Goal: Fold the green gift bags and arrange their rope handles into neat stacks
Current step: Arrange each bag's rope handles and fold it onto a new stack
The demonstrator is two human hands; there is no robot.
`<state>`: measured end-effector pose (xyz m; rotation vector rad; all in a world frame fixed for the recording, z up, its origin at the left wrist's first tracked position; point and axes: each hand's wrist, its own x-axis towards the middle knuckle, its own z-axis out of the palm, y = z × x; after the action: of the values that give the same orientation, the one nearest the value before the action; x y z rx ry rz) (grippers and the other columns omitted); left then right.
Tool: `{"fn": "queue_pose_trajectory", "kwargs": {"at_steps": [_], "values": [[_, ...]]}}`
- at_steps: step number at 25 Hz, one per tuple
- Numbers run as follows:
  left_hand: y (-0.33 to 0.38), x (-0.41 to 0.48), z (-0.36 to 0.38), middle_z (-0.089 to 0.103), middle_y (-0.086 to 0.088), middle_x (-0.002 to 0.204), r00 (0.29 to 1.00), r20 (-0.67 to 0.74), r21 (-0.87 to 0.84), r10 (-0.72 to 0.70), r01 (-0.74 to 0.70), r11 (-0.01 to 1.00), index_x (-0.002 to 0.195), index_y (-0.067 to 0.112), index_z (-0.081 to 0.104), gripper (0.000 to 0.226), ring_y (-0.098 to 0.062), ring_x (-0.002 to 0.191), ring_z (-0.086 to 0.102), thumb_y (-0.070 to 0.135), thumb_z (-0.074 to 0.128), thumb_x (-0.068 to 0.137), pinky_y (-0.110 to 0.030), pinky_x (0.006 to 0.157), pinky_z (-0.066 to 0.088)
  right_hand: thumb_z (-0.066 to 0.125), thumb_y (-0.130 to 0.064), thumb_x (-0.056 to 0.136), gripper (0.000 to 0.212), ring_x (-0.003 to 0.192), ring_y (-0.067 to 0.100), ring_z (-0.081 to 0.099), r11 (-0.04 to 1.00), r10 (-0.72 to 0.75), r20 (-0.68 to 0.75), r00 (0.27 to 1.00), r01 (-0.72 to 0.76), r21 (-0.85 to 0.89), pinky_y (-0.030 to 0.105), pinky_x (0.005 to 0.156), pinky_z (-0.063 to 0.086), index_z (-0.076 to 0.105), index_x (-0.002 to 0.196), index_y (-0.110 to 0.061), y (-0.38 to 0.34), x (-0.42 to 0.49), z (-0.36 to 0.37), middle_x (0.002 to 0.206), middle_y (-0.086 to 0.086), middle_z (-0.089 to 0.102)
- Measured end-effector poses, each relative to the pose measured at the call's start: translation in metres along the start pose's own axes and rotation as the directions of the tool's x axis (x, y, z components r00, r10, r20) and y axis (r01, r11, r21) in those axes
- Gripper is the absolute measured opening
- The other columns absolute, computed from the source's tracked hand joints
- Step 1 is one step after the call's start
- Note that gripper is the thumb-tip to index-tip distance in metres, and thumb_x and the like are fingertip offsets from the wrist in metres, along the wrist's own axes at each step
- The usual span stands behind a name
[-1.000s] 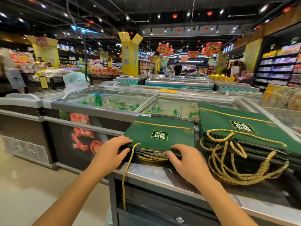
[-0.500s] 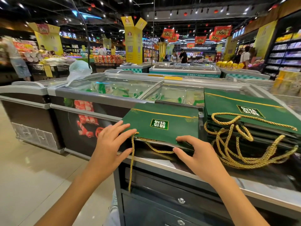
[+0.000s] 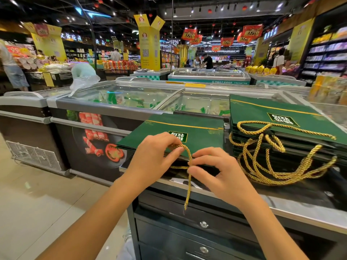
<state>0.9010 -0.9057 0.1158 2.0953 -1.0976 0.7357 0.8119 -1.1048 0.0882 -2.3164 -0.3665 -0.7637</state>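
A short stack of flat green gift bags (image 3: 199, 132) lies on the steel counter (image 3: 300, 209), its front edge toward me. A gold rope handle (image 3: 189, 181) arches up from that edge and dangles over the counter front. My left hand (image 3: 150, 158) pinches the top of the rope loop. Just right of it, my right hand (image 3: 216, 171) pinches the same rope lower down, at the bag's edge. A taller stack of green bags (image 3: 281, 117) sits to the right, with several gold handles (image 3: 277, 160) spilling forward in a loose tangle.
The counter has dark drawers (image 3: 202, 224) below its front edge. Behind the bags run glass-topped chest freezers (image 3: 131, 98). A pale tiled floor (image 3: 37, 194) lies to the left. Shoppers and shelves fill the far background.
Both hands left the bag stack's front edge and came together on the dangling gold rope. My left hand lifted the rope into an arch, so less of it hangs down.
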Motion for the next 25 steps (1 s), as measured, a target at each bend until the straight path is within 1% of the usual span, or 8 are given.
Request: {"fn": "queue_pose_trajectory", "kwargs": {"at_steps": [2, 5, 9, 11, 17, 20, 22, 25], "values": [[0.013, 0.008, 0.007, 0.069, 0.012, 0.088, 1.000, 0.017, -0.064, 0.000, 0.001, 0.998, 0.095, 0.020, 0.071, 0.016, -0.006, 0.081, 0.064, 0.032, 0.062, 0.092, -0.036, 0.074, 0.055, 0.064, -0.062, 0.084, 0.037, 0.114, 0.001, 0.055, 0.999, 0.010, 0.050, 0.999, -0.008, -0.045, 0.010, 0.098, 0.034, 0.079, 0.100, -0.032, 0.002, 0.000, 0.002, 0.111, -0.022, 0.063], [0.031, 0.017, 0.014, 0.069, 0.014, 0.082, 0.995, 0.092, -0.197, -0.024, 0.042, 0.979, 0.093, 0.020, 0.073, 0.009, -0.004, 0.077, 0.065, 0.026, 0.065, 0.094, -0.023, 0.070, 0.052, 0.063, -0.054, 0.088, 0.031, 0.112, 0.005, 0.056, 1.000, 0.020, 0.074, 0.997, -0.020, -0.004, 0.024, 0.098, 0.042, 0.078, 0.096, -0.028, 0.006, 0.002, 0.002, 0.111, -0.021, 0.063], [0.033, 0.030, 0.013, 0.066, 0.011, 0.066, 0.967, 0.066, -0.334, -0.246, 0.254, 0.908, 0.085, 0.021, 0.074, 0.009, -0.005, 0.058, 0.056, 0.021, 0.070, 0.092, -0.019, 0.058, 0.043, 0.070, -0.028, 0.094, 0.011, 0.107, 0.008, 0.064, 0.969, 0.127, 0.043, 0.991, -0.133, 0.207, 0.033, 0.097, 0.049, 0.078, 0.090, -0.021, 0.006, 0.003, -0.004, 0.103, -0.015, 0.071], [0.026, 0.037, 0.008, 0.072, 0.001, 0.071, 0.916, 0.078, -0.421, -0.394, 0.388, 0.820, 0.083, 0.020, 0.075, 0.010, -0.015, 0.064, 0.061, 0.017, 0.070, 0.091, -0.029, 0.063, 0.049, 0.069, -0.024, 0.096, 0.012, 0.098, 0.009, 0.067, 0.952, 0.176, 0.019, 0.984, -0.175, 0.250, 0.035, 0.093, 0.051, 0.078, 0.089, -0.020, 0.005, 0.003, -0.007, 0.096, -0.011, 0.073], [0.002, 0.038, -0.007, 0.069, -0.010, 0.104, 0.771, 0.113, -0.478, -0.626, 0.595, 0.646, 0.088, 0.018, 0.059, 0.021, -0.014, 0.071, 0.054, -0.001, 0.065, 0.088, -0.024, 0.062, 0.042, 0.059, -0.028, 0.101, 0.021, 0.077, 0.012, 0.063, 0.932, 0.216, -0.003, 0.976, -0.205, 0.300, 0.031, 0.074, 0.049, 0.076, 0.088, -0.024, 0.000, 0.004, -0.011, 0.078, -0.003, 0.069], [-0.003, 0.033, -0.013, 0.068, -0.010, 0.106, 0.838, 0.188, -0.424, -0.513, 0.540, 0.727, 0.072, 0.014, 0.052, 0.032, -0.023, 0.075, 0.053, -0.014, 0.059, 0.085, -0.030, 0.072, 0.043, 0.060, -0.029, 0.099, 0.019, 0.076, 0.016, 0.064, 0.909, 0.222, -0.063, 0.973, -0.183, 0.374, 0.031, 0.073, 0.051, 0.077, 0.091, -0.023, -0.003, 0.005, -0.013, 0.075, -0.005, 0.069], [-0.006, 0.028, -0.015, 0.070, -0.002, 0.103, 0.873, 0.234, -0.291, -0.428, 0.483, 0.826, 0.070, 0.018, 0.066, 0.033, -0.027, 0.090, 0.064, -0.009, 0.058, 0.087, -0.034, 0.081, 0.051, 0.057, -0.037, 0.096, 0.025, 0.068, 0.025, 0.057, 0.903, 0.221, -0.088, 0.971, -0.170, 0.394, 0.032, 0.065, 0.047, 0.078, 0.095, -0.025, -0.006, 0.005, -0.014, 0.066, -0.002, 0.063], [-0.007, 0.023, -0.014, 0.069, 0.012, 0.111, 0.886, 0.321, -0.114, -0.334, 0.386, 0.915, 0.099, 0.035, 0.077, 0.027, -0.026, 0.094, 0.068, 0.013, 0.061, 0.095, -0.038, 0.087, 0.056, 0.047, -0.045, 0.096, 0.032, 0.063, 0.039, 0.042, 0.911, 0.231, -0.067, 0.971, -0.191, 0.366, 0.035, 0.060, 0.039, 0.076, 0.101, -0.031, -0.006, 0.005, -0.015, 0.063, 0.021, 0.044]]}}
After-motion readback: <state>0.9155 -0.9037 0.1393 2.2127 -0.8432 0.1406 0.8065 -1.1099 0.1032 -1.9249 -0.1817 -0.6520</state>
